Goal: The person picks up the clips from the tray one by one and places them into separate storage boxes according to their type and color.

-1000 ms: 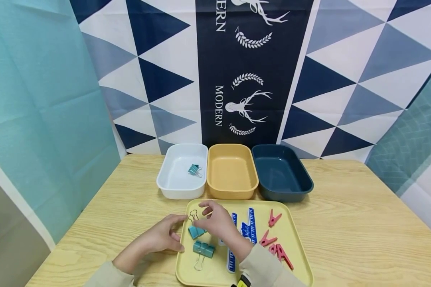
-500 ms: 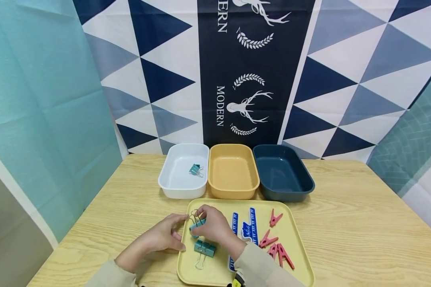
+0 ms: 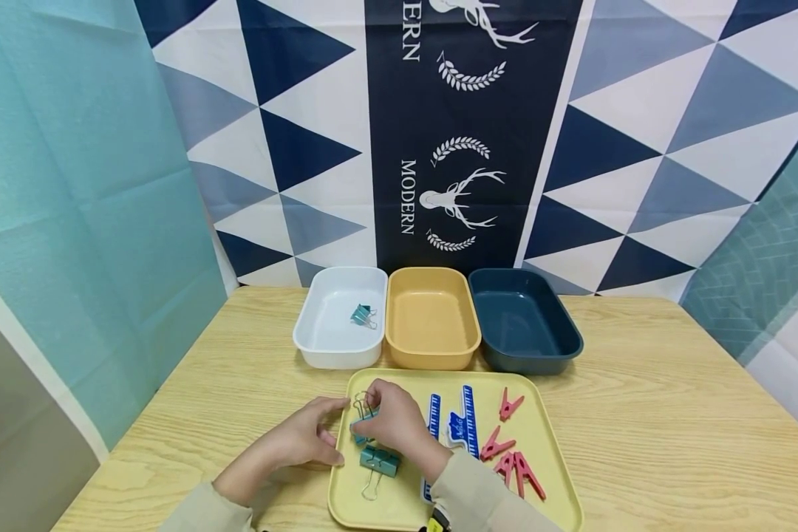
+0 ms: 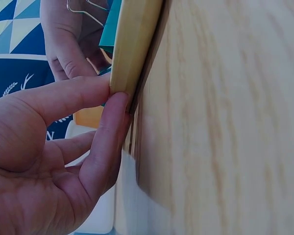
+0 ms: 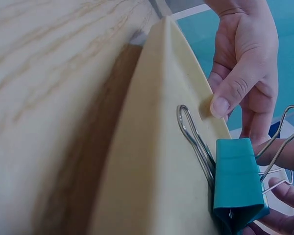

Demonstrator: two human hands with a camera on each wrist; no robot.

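Observation:
My left hand [image 3: 306, 436] pinches the left rim of the yellow tray [image 3: 525, 414] between thumb and fingers; the left wrist view shows the grip on the rim [image 4: 120, 81]. Over the tray's far left corner, my right hand [image 3: 399, 421] pinches a teal binder clip [image 3: 360, 438], whose wire handles point away from me. The hand hides part of that clip. Just nearer lies a second teal binder clip [image 3: 380, 462], large in the right wrist view's foreground [image 5: 239, 171]; my right fingers [image 5: 284, 196] show behind it.
Blue-and-white ruler-like clips [image 3: 467, 421] and several pink clothespins [image 3: 495, 443] lie on the tray. Behind stand a white bin [image 3: 329, 355] holding teal binder clips [image 3: 363, 315], a yellow bin [image 3: 432, 358] and a dark blue bin [image 3: 532, 362]. A patterned cloth [image 3: 319, 148] hangs behind.
My right hand has come down onto the far binder clip, and its fingers have closed on it. My left hand stays on the tray's rim.

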